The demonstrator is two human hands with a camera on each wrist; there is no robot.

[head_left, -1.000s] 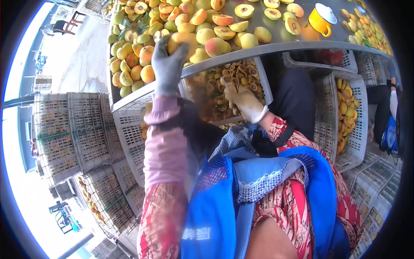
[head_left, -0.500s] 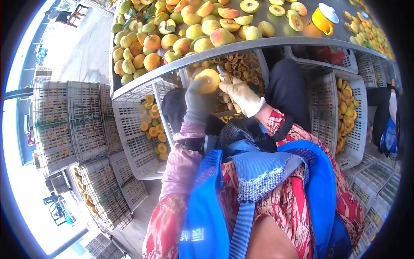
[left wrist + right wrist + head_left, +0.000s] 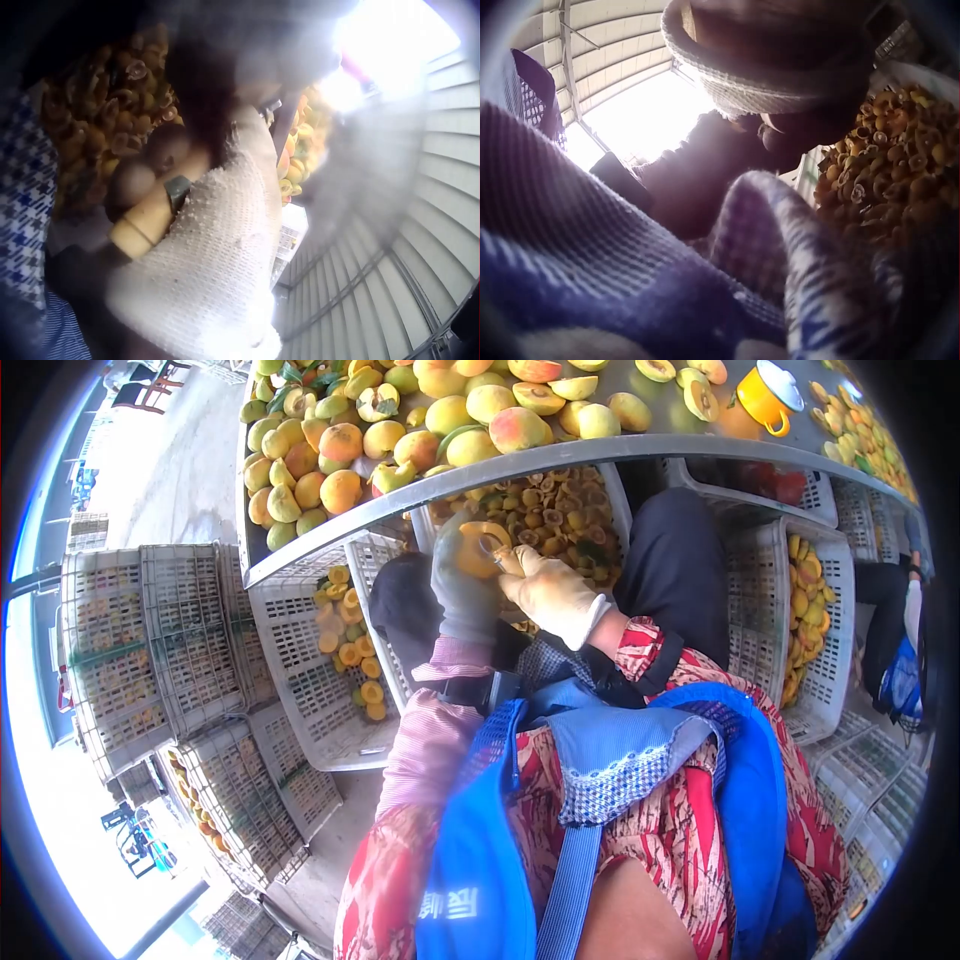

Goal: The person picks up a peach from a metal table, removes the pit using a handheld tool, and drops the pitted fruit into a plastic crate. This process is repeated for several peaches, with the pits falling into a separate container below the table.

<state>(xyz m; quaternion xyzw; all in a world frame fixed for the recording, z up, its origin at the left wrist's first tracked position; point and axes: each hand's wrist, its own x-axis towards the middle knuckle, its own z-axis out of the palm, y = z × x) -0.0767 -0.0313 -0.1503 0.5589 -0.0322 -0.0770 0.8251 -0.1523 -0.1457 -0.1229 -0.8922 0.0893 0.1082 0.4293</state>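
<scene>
In the head view the grey-gloved left hand (image 3: 466, 595) grips a yellow-orange fruit (image 3: 478, 548), cut face showing, just below the table edge. Its outline is blurred. Right up against the fruit is the right hand (image 3: 555, 595) in a cream glove, its fingers curled round a slim tool whose tip is at the cut face. The left wrist view shows the same right glove (image 3: 217, 251) closed over a yellowish handle (image 3: 142, 227) with a dark band. From the right wrist, the glove's cuff (image 3: 727, 79) shows, while the fingers are hidden.
Whole and halved fruit (image 3: 340, 490) covers the left of the metal-edged table (image 3: 400, 497); a yellow mug (image 3: 763, 402) stands farther right. Crates with fruit pieces stand left (image 3: 285, 650), below the hands and right (image 3: 835, 640). Stacked crates (image 3: 110, 650) are at far left.
The left hand has come down from the fruit pile, with a fruit in its grip, to meet the right hand. Since half a second ago both hands have stayed together, and the head view has shifted slightly.
</scene>
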